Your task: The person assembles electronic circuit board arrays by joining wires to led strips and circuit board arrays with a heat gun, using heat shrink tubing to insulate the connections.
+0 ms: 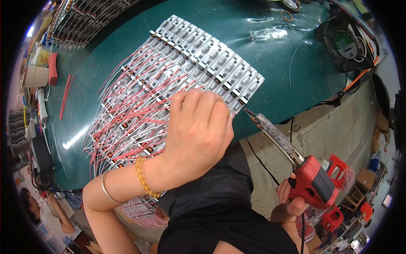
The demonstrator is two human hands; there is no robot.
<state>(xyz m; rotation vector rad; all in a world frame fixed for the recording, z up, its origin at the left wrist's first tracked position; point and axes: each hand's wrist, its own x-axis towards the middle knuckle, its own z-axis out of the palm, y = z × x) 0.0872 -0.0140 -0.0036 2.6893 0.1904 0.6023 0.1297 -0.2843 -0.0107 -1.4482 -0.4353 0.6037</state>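
A panel of silver modules (pixel 211 53) in rows lies slanted on the green table, with many red and white wires (pixel 135 114) spread across its left and lower part. My left hand (pixel 198 127) rests over the panel's near right side, its fingers curled down and closed. What the fingertips pinch is hidden under the hand. In my right hand (pixel 294 201) is a red and black soldering gun (pixel 315 180), gripped by its handle. Its long barrel points up and left, and the tip sits just off the panel's right edge, close to my left thumb and apart from the modules.
A black fan (pixel 344 44) stands at the far right of the table (pixel 279 72). More stacked modules (pixel 86 21) are at the far left, above a beige pot (pixel 36 76) and loose red wires (pixel 65 97). Red stools (pixel 332 218) stand right; another person (pixel 55 211) sits lower left.
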